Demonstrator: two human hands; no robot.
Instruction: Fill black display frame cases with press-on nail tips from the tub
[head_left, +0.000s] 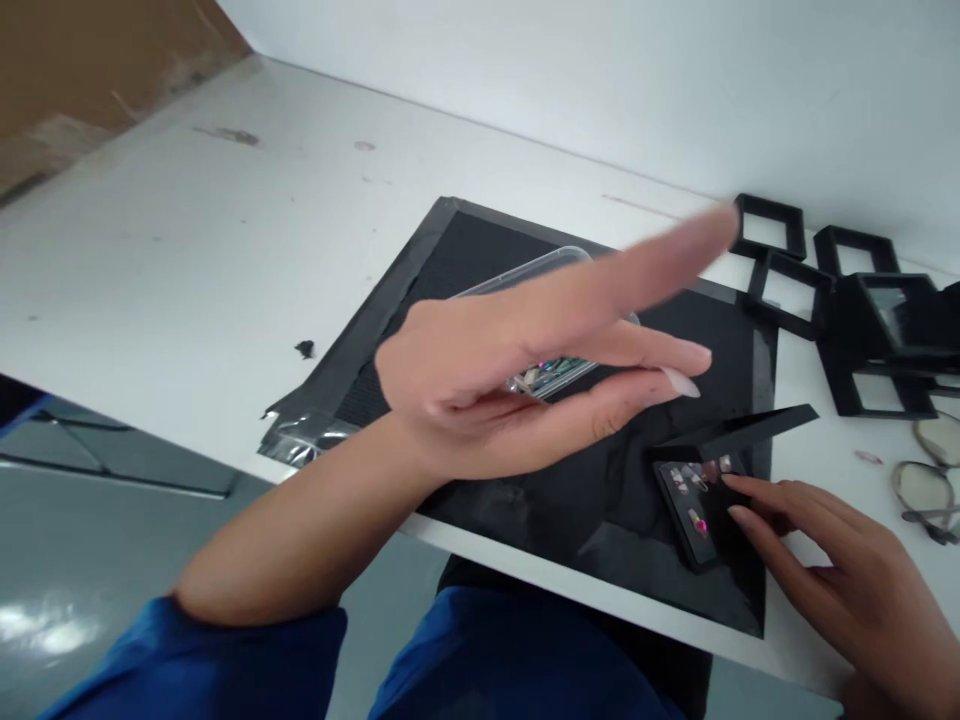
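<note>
My left hand (517, 370) is raised in front of the camera, slightly blurred, index finger stretched out. Its thumb and middle finger come together at the tips; anything pinched there is too small to make out. Behind it, partly hidden, a clear plastic tray (559, 258) holds small shiny colourful pieces (536, 378). At the right, a small black box (701, 555) lies on the black mat (517, 530) with its lid (776, 427) raised. Several decorated false nails (697, 520) are inside. My right hand (840, 570) grips the box's right side between thumb and index finger.
Several black frame-like boxes (787, 290) are piled at the back right. A pair of glasses (926, 490) lies at the right edge of the white table (187, 250). A black scrap (304, 349) is left of the mat. A brown board (97, 80) stands far left.
</note>
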